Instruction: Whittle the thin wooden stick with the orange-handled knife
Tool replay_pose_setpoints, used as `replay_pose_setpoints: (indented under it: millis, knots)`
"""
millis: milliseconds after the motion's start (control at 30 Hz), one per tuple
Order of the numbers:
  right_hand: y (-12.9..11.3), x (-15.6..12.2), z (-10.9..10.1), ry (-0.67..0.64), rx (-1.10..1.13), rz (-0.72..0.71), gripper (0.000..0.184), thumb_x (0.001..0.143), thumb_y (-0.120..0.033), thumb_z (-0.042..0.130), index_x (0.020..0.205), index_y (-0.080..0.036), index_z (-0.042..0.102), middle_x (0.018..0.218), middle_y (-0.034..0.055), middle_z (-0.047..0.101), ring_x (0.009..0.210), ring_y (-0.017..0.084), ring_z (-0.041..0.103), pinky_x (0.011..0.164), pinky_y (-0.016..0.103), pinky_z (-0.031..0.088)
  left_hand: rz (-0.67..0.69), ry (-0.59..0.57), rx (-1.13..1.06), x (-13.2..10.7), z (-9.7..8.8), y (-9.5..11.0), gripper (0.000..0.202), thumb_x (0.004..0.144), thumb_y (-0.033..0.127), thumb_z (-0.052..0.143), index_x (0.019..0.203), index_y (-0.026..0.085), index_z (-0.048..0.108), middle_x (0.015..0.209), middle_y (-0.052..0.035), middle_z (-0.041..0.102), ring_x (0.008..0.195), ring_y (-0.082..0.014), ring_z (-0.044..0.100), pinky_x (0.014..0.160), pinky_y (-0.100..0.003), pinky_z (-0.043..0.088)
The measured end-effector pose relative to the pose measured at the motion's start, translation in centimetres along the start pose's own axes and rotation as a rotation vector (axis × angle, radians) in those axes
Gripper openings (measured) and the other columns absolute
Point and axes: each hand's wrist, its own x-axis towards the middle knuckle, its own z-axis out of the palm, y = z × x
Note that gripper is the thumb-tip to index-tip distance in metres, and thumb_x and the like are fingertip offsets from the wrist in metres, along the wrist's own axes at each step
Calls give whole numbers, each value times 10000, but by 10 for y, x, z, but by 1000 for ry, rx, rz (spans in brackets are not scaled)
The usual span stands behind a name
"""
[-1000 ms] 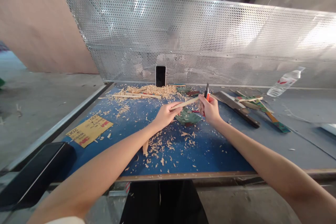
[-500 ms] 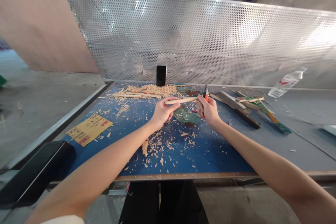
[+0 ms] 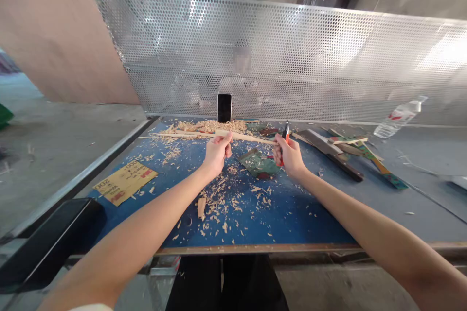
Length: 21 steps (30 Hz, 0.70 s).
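Note:
My left hand (image 3: 215, 156) is closed on a pale whittled wooden stick (image 3: 251, 137), pinched near its wider left end between thumb and fingers. The stick runs level to the right and narrows toward my right hand (image 3: 291, 156), whose thumb and finger hold its thin end. That same hand is wrapped round an orange and black utility knife (image 3: 286, 132), its tip pointing up and away from the stick. Below and between the hands lies a dark green sheet (image 3: 258, 163), perhaps sandpaper. Wood shavings (image 3: 222, 204) are scattered over the blue tabletop (image 3: 299, 218) under them.
Behind the shavings heap (image 3: 199, 125) a phone (image 3: 224, 108) leans on a perforated metal panel (image 3: 292, 58). A yellow sandpaper sheet (image 3: 126, 182) lies left. On the right are a dark-handled saw (image 3: 333, 155), wood strips (image 3: 379, 163) and a plastic bottle (image 3: 399, 116).
My left hand has turned, its fingers now curled under with the thumb on top, and moved slightly left; the stick's broader left end now shows. My right hand stays nearly still with the knife.

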Motion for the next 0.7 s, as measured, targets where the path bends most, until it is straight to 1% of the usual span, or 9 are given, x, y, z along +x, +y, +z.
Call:
replay_pose_setpoints:
  millis: [33,100,233,300,367,433,500,633,700]
  knots:
    - [-1,0,0,-7,-1,2,485,863,-720,706,793,-265,550,431,-106,372,322,109,353,334,267,292,1,0,15,1,-1,0,482,738,537,919,703,178,600,543,70,469,410,-37,385,396,-219,259]
    - [-2,-1,-1,-66,-52,5,503,858,-743,697,810,-257,577,429,-102,387,324,110,360,343,265,296,6,-18,39,3,-3,0,498,754,571,900,697,184,593,503,75,441,400,-44,367,399,-222,261]
    - [-4,-11,0,-311,-287,-5,523,892,-759,657,849,-240,609,466,-82,463,366,114,415,384,262,329,19,-57,61,1,-2,0,511,756,599,887,699,187,590,478,78,430,390,-49,358,405,-227,249]
    - [-5,-17,2,-429,-373,-27,499,910,-726,664,856,-233,610,510,-82,474,393,108,425,401,259,341,31,-62,78,0,-1,0,505,759,598,881,704,184,597,482,74,446,385,-47,356,406,-230,241]
    - [-6,-22,4,-501,-430,-49,467,918,-681,684,854,-225,612,555,-83,473,417,102,436,413,256,356,43,-83,102,-1,1,-1,486,781,595,862,719,183,612,480,71,455,377,-50,353,403,-234,235]
    - [-8,-25,6,-515,-458,-57,446,928,-647,690,831,-221,602,570,-84,458,427,97,439,419,253,361,48,-121,126,-4,3,-2,447,813,578,837,752,189,626,473,70,461,370,-60,360,399,-242,237]
    - [-9,-25,7,-499,-459,-55,433,946,-627,673,817,-222,592,565,-85,447,429,96,436,419,251,352,37,-171,163,-9,6,-3,395,834,547,826,802,198,642,470,72,466,370,-74,378,394,-247,249]
    - [-8,-23,7,-467,-451,-98,436,952,-621,659,782,-229,574,558,-84,442,448,97,429,433,245,334,-93,-326,285,-25,16,-7,339,863,503,808,941,195,691,497,67,485,392,-87,406,400,-247,297]
    - [-7,-23,8,-482,-445,-89,461,955,-644,639,762,-232,571,532,-79,459,445,103,428,439,247,334,-141,-377,317,-31,22,-10,321,905,495,762,950,190,674,520,60,496,408,-94,437,415,-249,335]
